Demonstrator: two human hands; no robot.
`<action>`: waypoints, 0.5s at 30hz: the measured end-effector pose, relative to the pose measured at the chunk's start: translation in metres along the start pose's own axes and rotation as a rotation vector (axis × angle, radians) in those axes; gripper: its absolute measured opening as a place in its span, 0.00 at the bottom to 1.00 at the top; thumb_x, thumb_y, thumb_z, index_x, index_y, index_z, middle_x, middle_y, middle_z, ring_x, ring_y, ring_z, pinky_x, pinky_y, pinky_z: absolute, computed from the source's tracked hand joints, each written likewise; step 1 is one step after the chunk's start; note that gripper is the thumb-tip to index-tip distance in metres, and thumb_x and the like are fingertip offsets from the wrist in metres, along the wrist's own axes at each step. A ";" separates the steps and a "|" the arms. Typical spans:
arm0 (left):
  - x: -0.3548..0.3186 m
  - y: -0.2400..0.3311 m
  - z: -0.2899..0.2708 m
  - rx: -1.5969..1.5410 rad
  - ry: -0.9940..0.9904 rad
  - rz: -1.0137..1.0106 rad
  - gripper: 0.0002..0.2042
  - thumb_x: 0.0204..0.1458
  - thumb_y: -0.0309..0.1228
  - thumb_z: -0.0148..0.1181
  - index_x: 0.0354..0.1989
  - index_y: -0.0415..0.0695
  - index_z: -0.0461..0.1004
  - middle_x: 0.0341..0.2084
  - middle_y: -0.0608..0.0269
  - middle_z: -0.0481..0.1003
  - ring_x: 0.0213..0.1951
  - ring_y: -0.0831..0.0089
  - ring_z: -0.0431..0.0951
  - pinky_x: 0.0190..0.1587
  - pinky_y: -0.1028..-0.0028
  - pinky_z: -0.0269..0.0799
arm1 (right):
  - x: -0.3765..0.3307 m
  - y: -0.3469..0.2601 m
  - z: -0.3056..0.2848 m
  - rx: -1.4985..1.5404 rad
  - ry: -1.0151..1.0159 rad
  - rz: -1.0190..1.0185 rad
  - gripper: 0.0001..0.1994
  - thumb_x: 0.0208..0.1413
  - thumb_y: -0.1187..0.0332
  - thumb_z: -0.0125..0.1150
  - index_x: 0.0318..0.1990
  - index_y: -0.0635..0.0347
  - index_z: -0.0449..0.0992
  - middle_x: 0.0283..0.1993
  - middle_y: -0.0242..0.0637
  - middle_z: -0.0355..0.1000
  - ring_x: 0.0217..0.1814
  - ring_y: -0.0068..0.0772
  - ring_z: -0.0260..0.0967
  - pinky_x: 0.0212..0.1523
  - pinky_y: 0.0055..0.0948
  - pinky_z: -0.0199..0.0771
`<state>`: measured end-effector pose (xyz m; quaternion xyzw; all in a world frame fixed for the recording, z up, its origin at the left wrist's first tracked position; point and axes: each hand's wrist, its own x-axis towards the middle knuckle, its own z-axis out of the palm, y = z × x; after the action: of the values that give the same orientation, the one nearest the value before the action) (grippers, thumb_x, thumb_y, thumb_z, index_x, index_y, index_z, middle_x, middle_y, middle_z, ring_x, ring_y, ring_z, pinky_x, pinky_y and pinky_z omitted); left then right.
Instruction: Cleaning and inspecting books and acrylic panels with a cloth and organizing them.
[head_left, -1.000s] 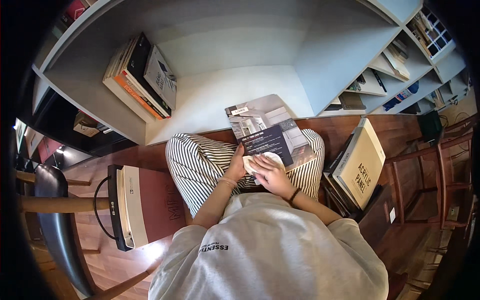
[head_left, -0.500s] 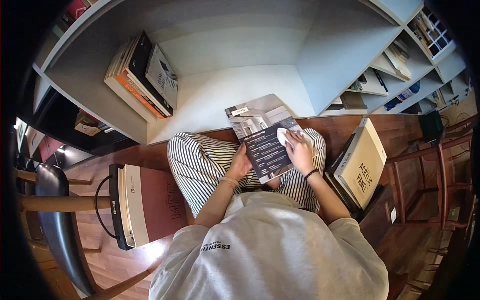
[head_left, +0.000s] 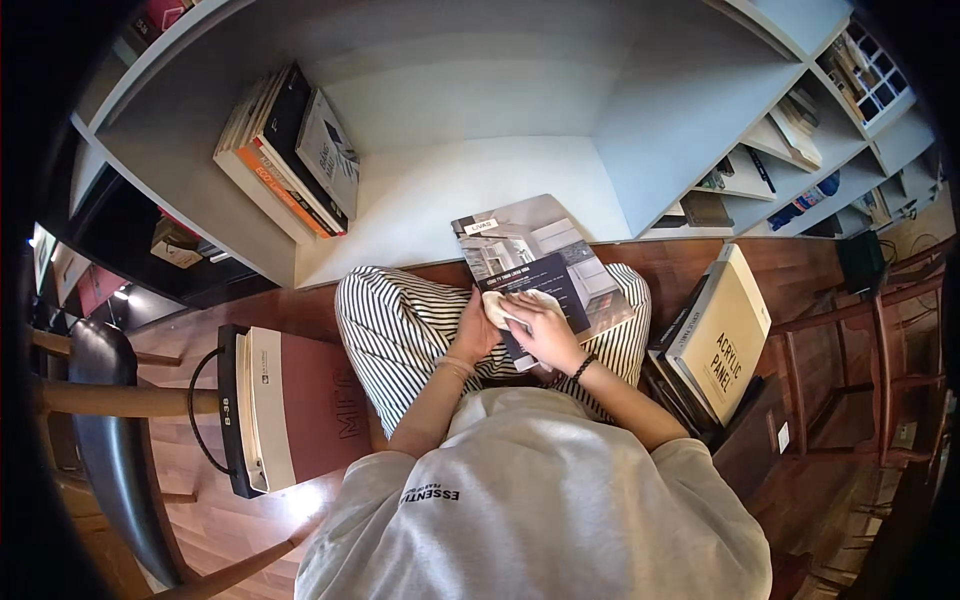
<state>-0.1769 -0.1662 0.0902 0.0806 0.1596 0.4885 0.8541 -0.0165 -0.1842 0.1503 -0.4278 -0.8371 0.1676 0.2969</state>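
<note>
A catalog with a grey interior photo and a dark text panel on its cover lies tilted across my lap, over my striped trousers. My left hand is closed on its left edge, steadying it. A crumpled white cloth is in my right hand, whose fingers press it flat against the dark panel near that left edge. The fingertips of both hands are close together there. The catalog's lower corner is partly covered by my right hand and wrist.
Ahead is a pale shelf compartment with several upright books at its left. A maroon binder box stands on the floor at my left. Cream and black sample books lean at my right. Wooden chairs flank me.
My right hand has slid the cloth leftward across the cover, from the right edge to beside my left hand. The left hand keeps its hold on the catalog.
</note>
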 end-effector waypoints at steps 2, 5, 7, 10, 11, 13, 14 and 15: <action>-0.007 0.004 0.015 0.004 0.038 0.025 0.28 0.62 0.54 0.35 0.58 0.43 0.61 0.52 0.57 0.70 0.54 0.61 0.70 0.58 0.61 0.64 | 0.009 0.005 -0.002 -0.003 0.017 0.043 0.16 0.54 0.67 0.54 0.51 0.58 0.74 0.52 0.46 0.72 0.57 0.44 0.67 0.63 0.38 0.61; -0.012 0.005 0.017 0.078 0.043 0.017 0.30 0.60 0.56 0.35 0.60 0.44 0.60 0.54 0.57 0.69 0.55 0.62 0.69 0.59 0.62 0.64 | 0.023 0.035 -0.023 -0.194 0.027 0.130 0.16 0.55 0.67 0.54 0.51 0.59 0.74 0.52 0.46 0.72 0.57 0.44 0.67 0.62 0.38 0.61; -0.008 0.004 0.016 0.089 0.041 0.012 0.30 0.60 0.56 0.36 0.60 0.44 0.60 0.54 0.57 0.68 0.55 0.62 0.69 0.58 0.61 0.64 | 0.027 0.066 -0.038 -0.236 0.084 0.200 0.16 0.55 0.67 0.53 0.50 0.59 0.75 0.52 0.46 0.72 0.58 0.43 0.67 0.62 0.38 0.61; -0.004 0.003 0.013 0.097 0.041 0.010 0.30 0.59 0.56 0.37 0.60 0.44 0.60 0.56 0.56 0.67 0.56 0.62 0.68 0.57 0.61 0.66 | 0.028 0.075 -0.039 -0.336 0.142 0.240 0.16 0.54 0.67 0.53 0.50 0.59 0.75 0.53 0.46 0.71 0.59 0.43 0.66 0.62 0.39 0.62; -0.005 0.003 0.015 0.099 0.044 0.022 0.31 0.59 0.57 0.36 0.61 0.44 0.59 0.56 0.56 0.67 0.56 0.62 0.68 0.58 0.61 0.65 | 0.027 0.076 -0.038 -0.392 0.145 0.216 0.16 0.54 0.68 0.53 0.50 0.59 0.75 0.53 0.46 0.71 0.59 0.44 0.66 0.62 0.39 0.62; -0.006 0.005 0.016 0.102 0.049 0.048 0.33 0.59 0.58 0.35 0.61 0.43 0.59 0.56 0.56 0.67 0.56 0.62 0.68 0.59 0.61 0.64 | 0.025 0.071 -0.033 -0.451 0.146 0.190 0.16 0.54 0.68 0.54 0.50 0.59 0.74 0.54 0.46 0.71 0.59 0.44 0.65 0.62 0.38 0.61; -0.005 0.005 0.014 0.099 0.050 0.049 0.33 0.59 0.58 0.35 0.61 0.43 0.59 0.56 0.56 0.67 0.56 0.62 0.68 0.59 0.61 0.64 | 0.021 0.064 -0.028 -0.363 0.124 0.147 0.17 0.54 0.68 0.54 0.51 0.59 0.74 0.54 0.46 0.70 0.60 0.44 0.65 0.62 0.38 0.61; -0.004 0.005 0.011 0.083 0.025 0.045 0.34 0.59 0.59 0.33 0.61 0.42 0.58 0.57 0.56 0.66 0.57 0.62 0.68 0.59 0.61 0.63 | 0.017 0.056 -0.023 -0.275 0.101 0.105 0.17 0.54 0.69 0.54 0.51 0.59 0.74 0.55 0.45 0.70 0.61 0.44 0.64 0.63 0.38 0.60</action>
<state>-0.1791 -0.1666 0.1028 0.1132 0.1885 0.5015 0.8367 0.0253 -0.1374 0.1439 -0.5155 -0.8126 0.0448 0.2681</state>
